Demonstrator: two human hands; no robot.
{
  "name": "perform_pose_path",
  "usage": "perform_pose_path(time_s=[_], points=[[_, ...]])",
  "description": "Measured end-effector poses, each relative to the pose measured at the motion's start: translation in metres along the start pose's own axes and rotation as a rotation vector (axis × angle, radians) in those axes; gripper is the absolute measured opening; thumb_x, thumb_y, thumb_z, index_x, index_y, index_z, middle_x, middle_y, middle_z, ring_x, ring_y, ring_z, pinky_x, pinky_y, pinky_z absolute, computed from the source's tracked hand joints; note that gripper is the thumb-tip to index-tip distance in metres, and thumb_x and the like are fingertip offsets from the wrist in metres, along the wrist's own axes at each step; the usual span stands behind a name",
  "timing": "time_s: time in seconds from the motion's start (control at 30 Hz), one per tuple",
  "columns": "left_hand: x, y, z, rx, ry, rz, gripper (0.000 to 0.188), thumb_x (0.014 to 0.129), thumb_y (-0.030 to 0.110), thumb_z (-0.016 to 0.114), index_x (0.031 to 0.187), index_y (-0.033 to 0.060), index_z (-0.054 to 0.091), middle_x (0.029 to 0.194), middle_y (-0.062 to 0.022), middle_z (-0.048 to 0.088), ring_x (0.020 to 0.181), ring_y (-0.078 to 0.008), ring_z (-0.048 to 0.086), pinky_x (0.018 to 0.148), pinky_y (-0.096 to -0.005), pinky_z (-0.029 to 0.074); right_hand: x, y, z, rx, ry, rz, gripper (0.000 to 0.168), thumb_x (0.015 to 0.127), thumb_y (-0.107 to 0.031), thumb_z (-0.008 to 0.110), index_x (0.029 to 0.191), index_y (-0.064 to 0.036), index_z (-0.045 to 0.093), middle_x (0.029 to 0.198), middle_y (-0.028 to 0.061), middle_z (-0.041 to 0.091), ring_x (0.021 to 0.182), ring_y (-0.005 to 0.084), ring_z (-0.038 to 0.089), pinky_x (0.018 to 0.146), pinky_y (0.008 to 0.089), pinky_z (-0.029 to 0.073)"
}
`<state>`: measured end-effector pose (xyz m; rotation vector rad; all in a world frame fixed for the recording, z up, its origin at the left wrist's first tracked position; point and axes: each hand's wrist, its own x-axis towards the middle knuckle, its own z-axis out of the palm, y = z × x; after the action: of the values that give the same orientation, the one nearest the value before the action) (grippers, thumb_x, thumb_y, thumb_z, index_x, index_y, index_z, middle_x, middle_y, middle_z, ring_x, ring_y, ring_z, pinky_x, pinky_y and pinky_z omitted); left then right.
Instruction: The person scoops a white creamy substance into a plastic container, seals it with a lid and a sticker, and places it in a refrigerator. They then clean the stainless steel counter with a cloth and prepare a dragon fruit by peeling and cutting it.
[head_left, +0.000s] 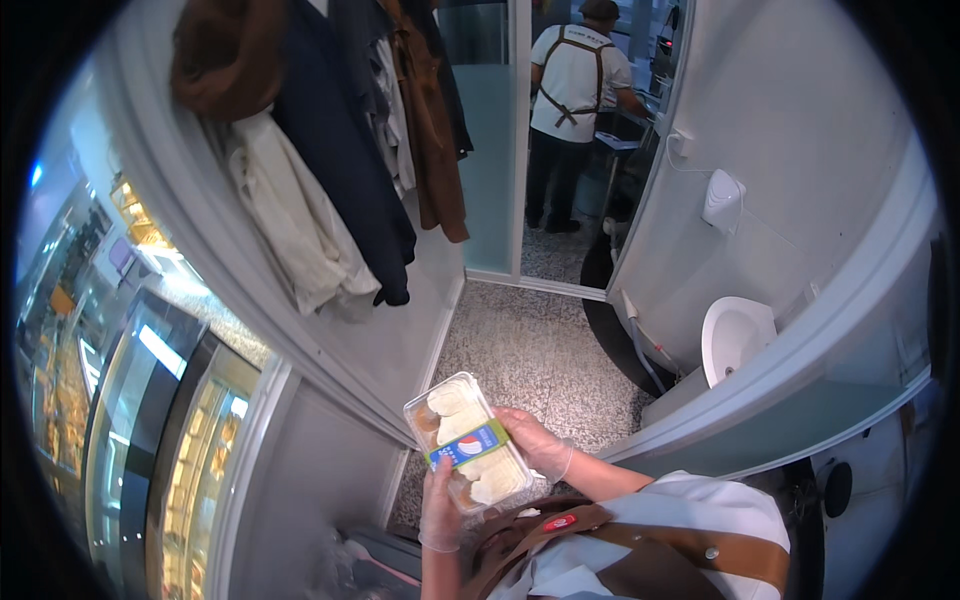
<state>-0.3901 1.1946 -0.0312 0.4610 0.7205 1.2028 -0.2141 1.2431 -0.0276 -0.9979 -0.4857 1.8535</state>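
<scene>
A clear plastic food box (491, 484) with cream-topped baked pieces inside is held up before my brown apron. A blue and green printed band (469, 444) wraps around its middle. My left hand (441, 499), in a clear disposable glove, grips the lower left side of the box, thumb by the end of the band. Gloved likewise, my right hand (529, 441) holds the opposite side near the band's other end. The fingers under the box are hidden.
Coats (341, 150) and a brown cap hang at the left. A white washbasin (739, 337) and a wall-mounted white device (724, 201) are at the right. Beyond a glass-panelled doorway, a person (574, 82) stands facing away. Lit display cases (199, 480) lie past the left partition.
</scene>
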Motion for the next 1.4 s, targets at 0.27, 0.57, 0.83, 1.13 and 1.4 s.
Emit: perform_pose_path(time_s=[0.27, 0.57, 0.83, 1.13, 1.4], points=[[0.167, 0.011, 0.038, -0.037, -0.098, -0.185, 0.051, 0.097, 0.031, 0.052, 0.133, -0.0044, 0.044, 0.125, -0.0131, 0.058, 0.113, -0.0234, 0.058, 0.097, -0.0367, 0.047, 0.076, -0.059, -0.040, 0.192, 0.111, -0.189, 0.025, 0.100, -0.024, 0.051, 0.107, -0.003, 0.063, 0.098, 0.0060, 0.069, 0.085, 0.0129, 0.066, 0.076, 0.0268, 0.056], [0.392, -0.035, 0.123, 0.181, -0.045, -0.220, 0.051, 0.095, 0.035, 0.056, 0.130, -0.0008, 0.049, 0.121, -0.0107, 0.059, 0.109, -0.0212, 0.058, 0.095, -0.0351, 0.046, 0.226, -0.180, -0.171, 0.043, 0.233, -0.328, 0.022, 0.100, -0.023, 0.052, 0.106, -0.004, 0.061, 0.098, 0.0025, 0.066, 0.087, 0.0096, 0.063, 0.076, 0.0249, 0.051], [0.566, -0.076, 0.264, 0.459, -0.142, -0.318, 0.055, 0.094, 0.038, 0.058, 0.133, 0.0011, 0.046, 0.120, -0.0114, 0.058, 0.103, -0.0205, 0.060, 0.084, -0.0309, 0.051, 0.249, -0.378, -0.233, 0.203, 0.150, -0.409, 0.044, 0.099, -0.036, 0.050, 0.128, -0.003, 0.049, 0.119, 0.0042, 0.058, 0.110, 0.0136, 0.053, 0.099, 0.0305, 0.038], [0.769, -0.130, 0.424, 0.425, -0.371, -0.511, 0.046, 0.095, 0.029, 0.058, 0.132, 0.0058, 0.044, 0.117, -0.0094, 0.059, 0.099, -0.0191, 0.063, 0.081, -0.0311, 0.054, 0.391, -0.530, -0.379, 0.243, 0.310, -0.486, 0.040, 0.092, -0.018, 0.062, 0.126, -0.001, 0.051, 0.116, 0.0077, 0.061, 0.105, 0.0135, 0.058, 0.091, 0.0263, 0.045], [0.968, -0.190, 0.541, 0.276, -0.270, -0.458, 0.049, 0.088, 0.033, 0.068, 0.124, 0.0078, 0.046, 0.103, -0.0083, 0.061, 0.083, -0.0182, 0.065, 0.070, -0.0316, 0.057, 0.517, -0.718, -0.474, 0.209, 0.385, -0.511, 0.046, 0.089, -0.015, 0.064, 0.128, 0.003, 0.046, 0.114, 0.0112, 0.061, 0.099, 0.0178, 0.062, 0.088, 0.0308, 0.050]])
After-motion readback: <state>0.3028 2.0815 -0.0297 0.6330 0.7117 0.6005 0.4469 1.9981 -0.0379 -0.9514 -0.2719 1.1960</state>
